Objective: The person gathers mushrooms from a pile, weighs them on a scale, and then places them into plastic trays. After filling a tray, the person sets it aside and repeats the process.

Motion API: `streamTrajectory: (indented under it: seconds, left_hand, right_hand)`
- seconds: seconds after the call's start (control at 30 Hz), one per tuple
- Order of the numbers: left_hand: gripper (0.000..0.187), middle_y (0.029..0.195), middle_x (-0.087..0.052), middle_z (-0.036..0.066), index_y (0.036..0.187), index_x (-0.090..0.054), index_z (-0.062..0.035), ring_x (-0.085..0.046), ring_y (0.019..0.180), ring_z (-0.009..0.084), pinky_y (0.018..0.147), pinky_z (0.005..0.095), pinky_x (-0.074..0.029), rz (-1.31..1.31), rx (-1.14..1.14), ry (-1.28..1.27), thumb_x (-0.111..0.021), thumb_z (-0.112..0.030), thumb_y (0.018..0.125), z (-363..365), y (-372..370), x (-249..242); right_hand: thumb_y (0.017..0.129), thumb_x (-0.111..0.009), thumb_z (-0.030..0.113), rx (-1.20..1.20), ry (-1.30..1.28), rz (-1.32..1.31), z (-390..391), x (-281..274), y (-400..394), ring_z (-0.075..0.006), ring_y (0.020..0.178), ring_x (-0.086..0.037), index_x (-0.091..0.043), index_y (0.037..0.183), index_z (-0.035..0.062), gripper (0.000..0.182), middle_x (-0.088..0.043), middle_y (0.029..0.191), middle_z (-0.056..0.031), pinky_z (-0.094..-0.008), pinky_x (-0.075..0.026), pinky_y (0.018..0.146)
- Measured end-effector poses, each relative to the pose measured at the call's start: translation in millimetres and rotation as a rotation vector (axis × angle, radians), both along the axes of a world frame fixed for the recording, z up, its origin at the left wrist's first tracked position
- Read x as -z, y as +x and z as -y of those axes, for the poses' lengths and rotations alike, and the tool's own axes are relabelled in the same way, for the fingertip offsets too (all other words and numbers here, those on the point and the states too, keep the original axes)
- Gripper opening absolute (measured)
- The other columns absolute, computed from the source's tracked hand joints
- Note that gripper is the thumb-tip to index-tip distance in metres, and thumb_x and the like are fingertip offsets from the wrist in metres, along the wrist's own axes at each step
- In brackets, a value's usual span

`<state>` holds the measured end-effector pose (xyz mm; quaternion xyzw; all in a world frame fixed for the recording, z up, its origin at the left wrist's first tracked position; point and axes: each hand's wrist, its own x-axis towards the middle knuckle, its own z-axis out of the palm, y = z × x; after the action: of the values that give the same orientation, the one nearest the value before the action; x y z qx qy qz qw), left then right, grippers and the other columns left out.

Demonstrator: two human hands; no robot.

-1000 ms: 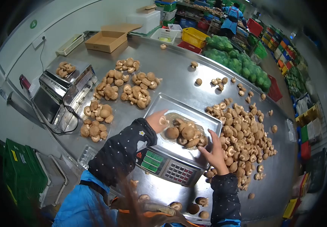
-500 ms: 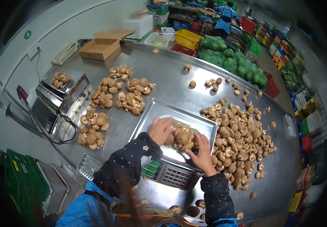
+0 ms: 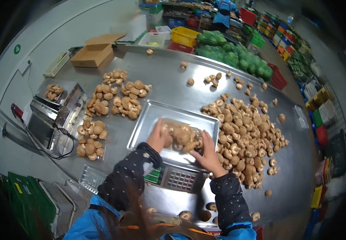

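Note:
Both my hands hold a clear plastic tray [image 3: 177, 123] of brown shiitake mushrooms [image 3: 183, 137] from its two ends, over the metal pan [image 3: 151, 114] of a weighing scale. My left hand [image 3: 156, 137] presses against the left end, fingers pointing up and away. At the opposite end, my right hand [image 3: 209, 155] has its fingers along the side and its thumb at the near edge. The mushrooms look smeared by motion. Below the pan sit the scale's keypad [image 3: 179, 179] and green display [image 3: 153, 175], the latter partly covered by my left sleeve.
A large heap of loose mushrooms [image 3: 245, 136] lies to the right. Grouped portions [image 3: 127, 106] stand left, near a second machine [image 3: 47, 120]. An unfilled clear tray [image 3: 92, 178] lies near left. Behind are a cardboard box [image 3: 93, 55], green vegetables [image 3: 229, 55] and a co-worker [image 3: 223, 15].
My left hand has turned from lying over the tray's left end to gripping its side. The mushrooms have become blurred. The whole view has shifted, moving the table contents left and slightly up.

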<state>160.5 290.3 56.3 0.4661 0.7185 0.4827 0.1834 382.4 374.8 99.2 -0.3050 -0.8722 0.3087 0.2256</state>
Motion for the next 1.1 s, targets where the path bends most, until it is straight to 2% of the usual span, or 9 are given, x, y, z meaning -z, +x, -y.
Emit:
streamTrajectory:
  seconds: [0.1, 0.2, 0.27, 0.4, 0.63, 0.7, 0.9, 1.03, 1.1]
  left_hand:
    - [0.061, 0.140, -0.034, 0.022, 0.143, -0.018, -0.0037, -0.038, 0.128, 0.0277, 0.103, 0.0339, -0.031, 0.254, 0.031, -0.047, -0.047, -0.024, 0.093, 4.2, -13.8, -2.8]
    - [0.058, 0.137, -0.038, 0.018, 0.141, -0.025, -0.0061, -0.043, 0.123, 0.0267, 0.100, 0.0331, -0.034, 0.314, 0.019, 0.036, -0.048, -0.031, 0.094, 5.3, -30.5, 7.8]
    - [0.056, 0.135, -0.041, 0.016, 0.140, -0.029, -0.0072, -0.046, 0.119, 0.0257, 0.098, 0.0336, -0.037, 0.364, 0.009, 0.059, -0.047, -0.034, 0.094, 6.4, -31.2, 4.6]
    - [0.052, 0.126, -0.047, 0.011, 0.131, -0.041, -0.0084, -0.054, 0.100, 0.0180, 0.084, 0.0311, -0.043, 0.708, -0.087, -0.041, -0.044, -0.044, 0.094, 14.7, -38.1, -32.7]
    - [0.049, 0.115, -0.055, 0.011, 0.125, -0.048, -0.0058, -0.055, 0.097, 0.0172, 0.081, 0.0295, -0.044, 0.621, -0.132, -0.018, -0.047, -0.043, 0.093, 11.2, -42.6, -33.4]
    - [0.056, 0.118, -0.053, 0.015, 0.128, -0.044, -0.0049, -0.052, 0.108, 0.0238, 0.092, 0.0335, -0.041, 0.324, -0.039, 0.053, -0.058, -0.040, 0.087, 2.9, -36.8, -24.7]
    - [0.080, 0.130, -0.042, 0.025, 0.133, -0.036, -0.0007, -0.043, 0.121, 0.0334, 0.102, 0.0376, -0.034, 0.046, 0.020, -0.077, -0.070, -0.044, 0.075, -23.4, -8.3, -35.1]
    - [0.079, 0.132, -0.041, 0.022, 0.137, -0.031, -0.0018, -0.039, 0.124, 0.0300, 0.103, 0.0341, -0.031, 0.227, 0.080, -0.159, -0.066, -0.044, 0.080, -26.8, -16.5, -29.5]
    - [0.079, 0.134, -0.039, 0.023, 0.138, -0.030, -0.0027, -0.038, 0.125, 0.0303, 0.103, 0.0353, -0.031, 0.316, 0.106, -0.154, -0.064, -0.046, 0.082, -21.9, -21.5, -34.2]
  right_hand:
    - [0.079, -0.067, 0.011, 0.047, -0.177, -0.212, 3.9, -21.6, 34.4, -0.0218, 0.109, -0.053, -0.043, 0.127, 0.0044, 0.054, -0.051, 0.120, -0.0129, -0.0325, -0.046, 0.087]
    - [0.081, -0.066, 0.009, 0.103, -0.611, 0.047, 22.6, -60.5, 87.1, -0.0092, 0.074, -0.061, -0.061, 0.094, 0.0004, 0.016, -0.064, 0.079, -0.0012, -0.0220, -0.048, 0.066]
    - [0.076, -0.070, 0.013, -0.019, -0.414, 0.392, 42.1, -48.6, 128.0, -0.0128, 0.071, -0.062, -0.063, 0.094, 0.0054, 0.021, -0.065, 0.073, -0.0043, -0.0258, -0.048, 0.065]
    - [0.072, -0.065, 0.014, -0.145, -0.172, 0.593, 103.0, 20.5, 179.5, -0.0327, 0.092, -0.055, -0.061, 0.111, 0.0187, 0.039, -0.057, 0.102, -0.0116, -0.0395, -0.047, 0.079]
    - [0.072, -0.065, 0.007, -0.176, -0.243, 0.554, 89.0, 17.4, 162.2, -0.0253, 0.088, -0.055, -0.058, 0.096, 0.0091, 0.026, -0.056, 0.097, -0.0097, -0.0340, -0.046, 0.076]
    - [0.079, -0.065, 0.007, 0.202, -0.841, -0.254, 69.8, 3.1, 139.4, -0.0167, 0.092, -0.054, -0.051, 0.094, 0.0061, 0.020, -0.054, 0.098, -0.0057, -0.0282, -0.043, 0.080]
    - [0.089, -0.055, 0.007, 0.261, -0.350, -0.760, -11.1, -24.5, -1.5, -0.0176, 0.106, -0.051, -0.048, 0.118, 0.0028, 0.030, -0.055, 0.112, -0.0100, -0.0281, -0.039, 0.091]
    - [0.092, -0.050, 0.020, 0.143, 0.065, -0.026, -29.4, 6.6, -26.1, -0.0319, 0.118, -0.046, -0.050, 0.122, 0.0026, 0.035, -0.053, 0.122, -0.0193, -0.0367, -0.034, 0.101]
    - [0.090, -0.050, 0.024, 0.132, 0.019, -0.073, -27.4, 18.6, -23.3, -0.0347, 0.122, -0.043, -0.050, 0.123, 0.0048, 0.038, -0.049, 0.127, -0.0200, -0.0398, -0.032, 0.103]
